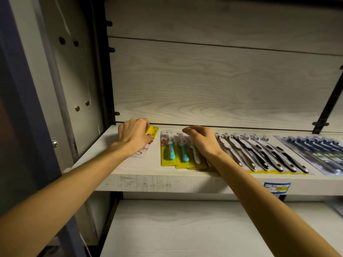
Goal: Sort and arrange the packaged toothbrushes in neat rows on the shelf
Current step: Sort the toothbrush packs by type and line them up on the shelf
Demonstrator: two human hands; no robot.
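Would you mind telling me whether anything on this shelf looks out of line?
Mildly, yes. The yellow-backed packs with teal toothbrushes are fanned unevenly, their bottom edges stepped along the pale wooden shelf. The yellow pack under the left hand sits apart and further back. The right hand rests on the fan.

A bare strip of shelf (pixel 155 156) lies open between the yellow pack (pixel 150 135) and the overlapping yellow-backed packs (pixel 168 160).

Yellow-carded children's toothbrush packs (pixel 173 153) lie flat and overlapping at frame centre on the pale wooden shelf (pixel 130 177), 2 showing teal handles. Left of them lies a single yellow pack (pixel 151 135). Right of centre sit black-and-white toothbrushes (pixel 259 153), then dark blue packs (pixel 315 151).
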